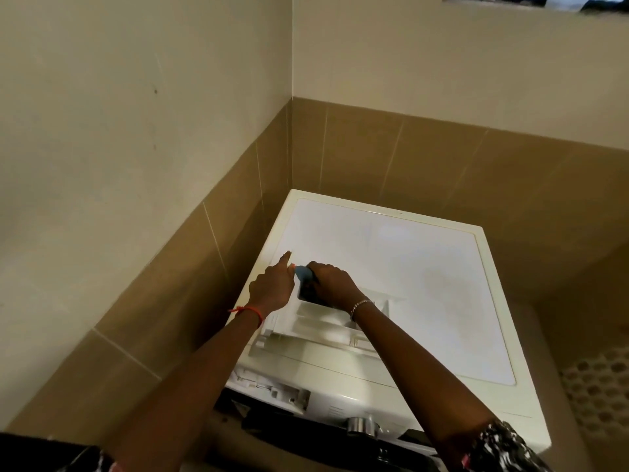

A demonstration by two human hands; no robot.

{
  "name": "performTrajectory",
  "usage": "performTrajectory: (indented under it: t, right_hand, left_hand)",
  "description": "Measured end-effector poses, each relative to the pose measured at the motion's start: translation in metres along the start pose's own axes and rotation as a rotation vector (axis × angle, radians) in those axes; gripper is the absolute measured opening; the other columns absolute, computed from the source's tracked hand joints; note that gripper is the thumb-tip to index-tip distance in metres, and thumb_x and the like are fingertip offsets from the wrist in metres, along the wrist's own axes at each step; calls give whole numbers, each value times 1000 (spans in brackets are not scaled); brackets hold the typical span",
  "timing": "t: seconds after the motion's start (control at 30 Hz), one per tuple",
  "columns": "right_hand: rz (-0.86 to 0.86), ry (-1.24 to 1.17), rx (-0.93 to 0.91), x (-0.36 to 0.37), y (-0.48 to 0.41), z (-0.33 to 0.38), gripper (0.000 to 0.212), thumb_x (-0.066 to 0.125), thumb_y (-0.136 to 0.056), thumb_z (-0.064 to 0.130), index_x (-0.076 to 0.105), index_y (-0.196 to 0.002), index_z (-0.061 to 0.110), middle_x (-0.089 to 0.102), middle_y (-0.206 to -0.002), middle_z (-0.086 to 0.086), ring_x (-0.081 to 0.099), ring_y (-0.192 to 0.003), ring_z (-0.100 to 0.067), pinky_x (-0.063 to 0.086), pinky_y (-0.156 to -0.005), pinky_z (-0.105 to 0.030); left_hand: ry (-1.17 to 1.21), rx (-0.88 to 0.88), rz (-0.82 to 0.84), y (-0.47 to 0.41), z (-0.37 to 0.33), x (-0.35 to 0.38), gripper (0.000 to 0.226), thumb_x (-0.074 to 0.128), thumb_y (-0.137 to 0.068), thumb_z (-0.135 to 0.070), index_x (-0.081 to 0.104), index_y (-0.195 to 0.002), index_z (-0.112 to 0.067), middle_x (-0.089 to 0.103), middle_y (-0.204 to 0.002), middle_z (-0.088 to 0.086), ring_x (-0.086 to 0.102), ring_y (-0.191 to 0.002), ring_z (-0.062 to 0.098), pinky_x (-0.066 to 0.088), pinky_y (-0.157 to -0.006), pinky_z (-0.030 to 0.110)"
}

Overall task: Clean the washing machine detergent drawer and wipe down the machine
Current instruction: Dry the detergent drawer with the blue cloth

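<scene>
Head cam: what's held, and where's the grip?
Right hand grips a blue-and-dark item, likely a sponge, around its near end. Left hand touches its far tip; grip unclear.

Both hands, left hand (272, 290) and right hand (332, 282), at detergent drawer (316, 327) atop washing machine (408, 274).

Glossy white washing machine top (391, 267), plastic drawer (316, 332)

The detergent drawer (323, 330) lies on the washing machine (391, 267), front left.
</scene>
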State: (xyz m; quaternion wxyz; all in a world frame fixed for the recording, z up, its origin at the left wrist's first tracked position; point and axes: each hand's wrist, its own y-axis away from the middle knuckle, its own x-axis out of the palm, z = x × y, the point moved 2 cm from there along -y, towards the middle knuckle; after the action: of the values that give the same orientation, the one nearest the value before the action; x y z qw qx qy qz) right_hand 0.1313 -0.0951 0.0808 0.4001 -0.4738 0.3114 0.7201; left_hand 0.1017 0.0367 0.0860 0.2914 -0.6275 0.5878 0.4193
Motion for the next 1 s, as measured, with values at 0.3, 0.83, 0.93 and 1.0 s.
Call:
performTrajectory:
  t: [0.3,0.83,0.93,1.0]
  right_hand:
    - [60,69,73,-6,15,-33,35,48,-92,20,47,-124,7,57,-123,-12,52,-111,-31,42,-82,-35]
    - [-82,-268,114,-16,71,-106,17,52,-90,3,63,-102,-1,67,-99,-16,55,-82,-19,40,-72,-23]
    - [-104,-338,106,-19,75,-110,16,53,-88,-2,65,-98,-3,68,-94,-18,57,-81,-20,47,-73,-33]
    - [-113,-377,147,-26,80,-113,18,53,-87,-5,65,-101,-3,68,-95,-17,60,-84,-23,50,-74,-32]
  left_hand:
    - [-16,14,9,1,0,-3,47,22,-102,-32,19,-148,-23,60,-120,17,59,-104,34,46,-86,42]
    - [41,-8,46,-6,7,2,47,23,-101,-34,20,-147,-27,60,-118,18,57,-104,36,45,-91,45]
    - [44,-13,44,-5,5,2,47,23,-101,-33,21,-147,-27,59,-121,17,55,-109,36,43,-93,44]
    - [30,-12,40,-3,3,1,46,23,-102,-32,20,-148,-26,58,-122,17,54,-110,36,42,-91,42]
